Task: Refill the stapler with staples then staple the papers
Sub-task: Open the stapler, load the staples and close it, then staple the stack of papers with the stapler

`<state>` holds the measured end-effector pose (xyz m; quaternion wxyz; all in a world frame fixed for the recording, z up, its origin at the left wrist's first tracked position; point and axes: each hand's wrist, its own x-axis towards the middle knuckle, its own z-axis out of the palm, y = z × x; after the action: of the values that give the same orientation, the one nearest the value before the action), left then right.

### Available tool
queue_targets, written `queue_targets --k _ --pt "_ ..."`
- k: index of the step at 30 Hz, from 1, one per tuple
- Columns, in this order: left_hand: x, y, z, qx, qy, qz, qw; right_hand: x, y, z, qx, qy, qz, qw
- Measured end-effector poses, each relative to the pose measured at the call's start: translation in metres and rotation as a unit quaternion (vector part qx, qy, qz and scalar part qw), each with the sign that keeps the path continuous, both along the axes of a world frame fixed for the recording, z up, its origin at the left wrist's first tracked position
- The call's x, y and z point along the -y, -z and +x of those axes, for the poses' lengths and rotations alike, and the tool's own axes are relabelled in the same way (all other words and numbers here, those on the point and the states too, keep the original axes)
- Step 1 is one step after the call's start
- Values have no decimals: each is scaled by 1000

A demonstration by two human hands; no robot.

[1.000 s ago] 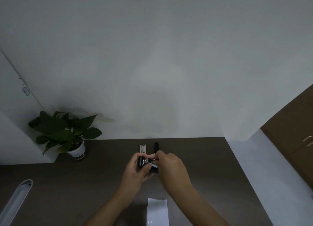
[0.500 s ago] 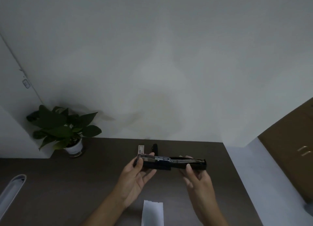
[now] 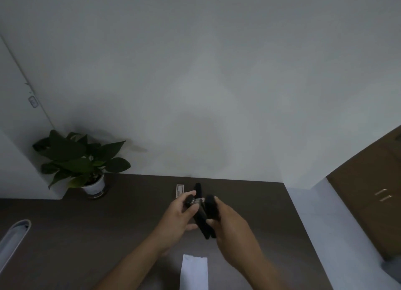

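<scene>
I hold a black stapler (image 3: 202, 218) above the dark desk with both hands. My left hand (image 3: 178, 216) grips its far end, thumb on top. My right hand (image 3: 230, 220) wraps the other arm of the stapler from the right. The two arms stand close together, with a metal part showing between them at the far end. A white stack of papers (image 3: 194, 272) lies on the desk near me, just below my hands. A small white staple box (image 3: 179, 190) and a second black object (image 3: 198, 188) lie on the desk behind the stapler.
A potted green plant (image 3: 84, 161) stands at the desk's far left corner by the wall. A white curved object (image 3: 13, 235) sits at the left edge. The dark desk (image 3: 97, 235) ends on the right, with brown cabinets (image 3: 373, 194) beyond.
Half a second ago the stapler was spread out flat between my hands. Now its two arms are folded near each other and my hands are closer together.
</scene>
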<state>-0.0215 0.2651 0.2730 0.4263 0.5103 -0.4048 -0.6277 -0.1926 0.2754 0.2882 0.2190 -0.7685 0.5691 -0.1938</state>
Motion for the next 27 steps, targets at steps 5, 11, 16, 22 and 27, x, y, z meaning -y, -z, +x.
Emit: queue_targets --k 5,11,16,22,27 --pt "-8 6 3 -81 25 84 993 -2 10 6 -104 -24 6 994" --pt "-7 5 -1 -84 73 109 988 -3 25 13 -155 -16 33 987" --pt "10 16 6 -86 103 119 984 5 38 0 -96 14 23 995" --pt "10 124 -6 111 -32 171 978 -1 112 -46 -166 77 87 979" --pt "-25 222 -10 361 78 239 898 -26 186 -92 -261 63 189 945"
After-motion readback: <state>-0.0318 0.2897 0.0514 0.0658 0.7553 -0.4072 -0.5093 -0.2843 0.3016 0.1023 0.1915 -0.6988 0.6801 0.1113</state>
